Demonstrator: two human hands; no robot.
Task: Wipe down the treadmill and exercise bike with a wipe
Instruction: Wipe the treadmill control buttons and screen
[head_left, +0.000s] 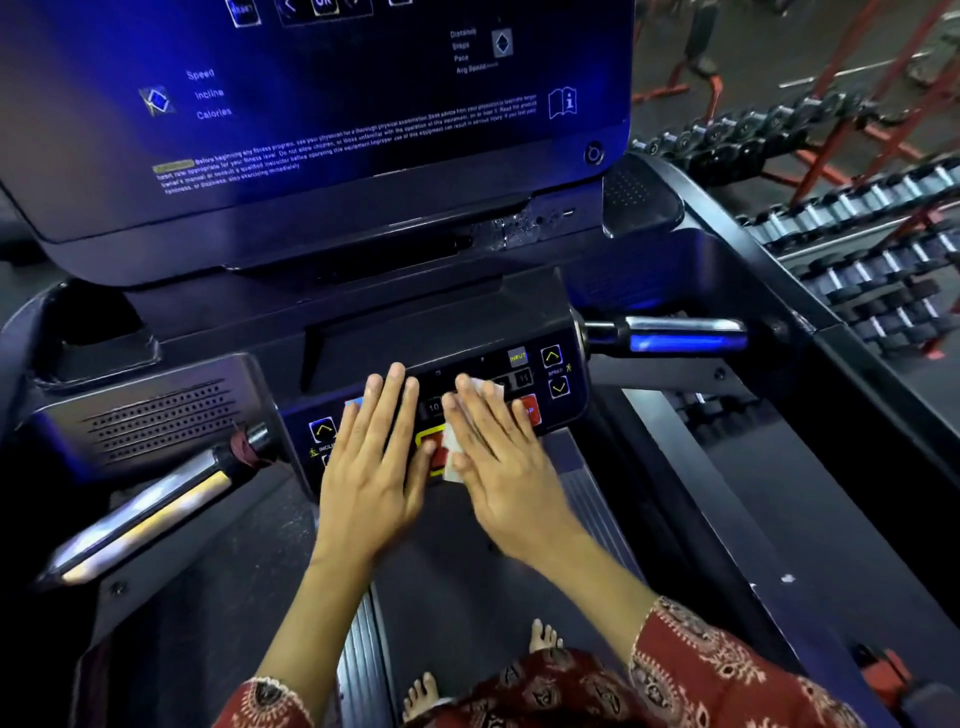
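I stand on a dark treadmill and face its button panel (556, 371), with the big blue-lit console screen (322, 104) above it. My right hand (493, 457) lies flat with straight fingers on a white wipe (485, 387) and presses it onto the middle of the panel. The wipe shows only past my fingertips and beside my thumb. My left hand (371, 457) rests flat on the panel's left part, fingers straight, next to the red stop button (436, 452) in its yellow frame.
Two chrome handlebars stick out from the panel, the left handlebar (150, 514) and the right handlebar (680, 335). A speaker grille (161, 421) sits at the left. Dumbbell racks (857, 239) with red frames line the right side. My bare feet (543, 636) stand on the belt.
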